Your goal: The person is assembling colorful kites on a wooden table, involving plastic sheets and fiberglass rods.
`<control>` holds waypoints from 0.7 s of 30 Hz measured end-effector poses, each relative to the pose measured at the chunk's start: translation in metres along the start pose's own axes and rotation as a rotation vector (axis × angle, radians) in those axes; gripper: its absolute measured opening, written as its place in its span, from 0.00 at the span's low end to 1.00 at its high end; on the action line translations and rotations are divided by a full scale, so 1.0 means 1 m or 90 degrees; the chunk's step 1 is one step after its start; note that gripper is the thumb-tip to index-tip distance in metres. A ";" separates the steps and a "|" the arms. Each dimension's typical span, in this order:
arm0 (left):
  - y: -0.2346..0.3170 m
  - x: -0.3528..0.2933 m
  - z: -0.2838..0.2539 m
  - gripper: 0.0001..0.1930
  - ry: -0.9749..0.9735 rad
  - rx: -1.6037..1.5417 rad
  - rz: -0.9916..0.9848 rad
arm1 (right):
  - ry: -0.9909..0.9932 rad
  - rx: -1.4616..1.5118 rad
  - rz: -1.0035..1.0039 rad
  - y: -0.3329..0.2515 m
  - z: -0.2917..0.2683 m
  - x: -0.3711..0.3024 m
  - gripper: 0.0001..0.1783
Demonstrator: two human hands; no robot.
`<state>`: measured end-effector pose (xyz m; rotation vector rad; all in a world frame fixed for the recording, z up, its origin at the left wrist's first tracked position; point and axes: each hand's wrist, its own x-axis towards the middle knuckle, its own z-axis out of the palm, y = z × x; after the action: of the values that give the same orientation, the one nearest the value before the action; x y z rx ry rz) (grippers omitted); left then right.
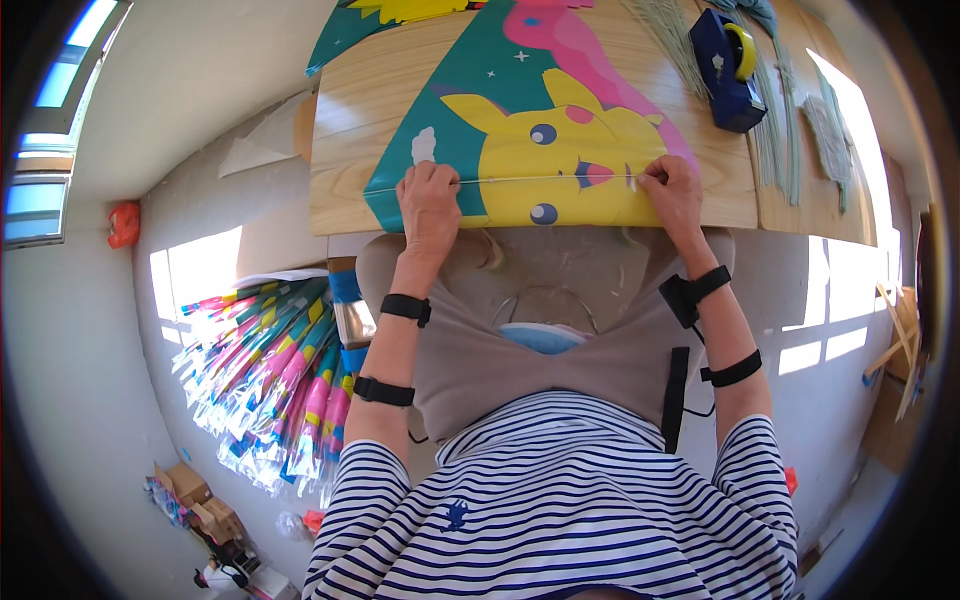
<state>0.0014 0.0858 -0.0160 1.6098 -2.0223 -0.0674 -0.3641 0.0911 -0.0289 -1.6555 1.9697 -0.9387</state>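
Observation:
A printed sheet (420, 200) in teal, pink and yellow, with a cartoon face, lies on the wooden table and reaches its near edge. It looks like a kite sail. Across it, from left to right, runs a thin pale rod (520, 179). My left hand (431, 205) is closed over the rod on the teal part, knuckles up, beside a small white patch (424, 145). On the right side of the face, my right hand (674, 198) pinches at the rod's right end, thumb and forefinger together. My fingers hide the exact grip points.
A blue tape dispenser (725, 75) with yellow tape stands at the right, among bundles of thin pale rods (668, 40). More printed sheets (400, 12) lie at the far edge. Left of my legs is a heap of colourful items in clear wrapping (275, 370).

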 end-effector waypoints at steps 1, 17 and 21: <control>0.001 0.001 0.000 0.07 -0.002 0.001 0.000 | -0.001 0.003 0.000 0.001 0.000 0.000 0.08; 0.026 0.010 0.014 0.05 -0.025 -0.079 0.068 | -0.006 -0.026 0.032 -0.003 0.001 0.002 0.08; 0.027 0.012 0.017 0.05 -0.023 -0.067 0.083 | -0.006 -0.031 0.027 -0.004 0.000 0.001 0.08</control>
<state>-0.0317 0.0778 -0.0160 1.4195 -2.1091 -0.1522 -0.3611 0.0892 -0.0260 -1.6340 2.0289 -0.8711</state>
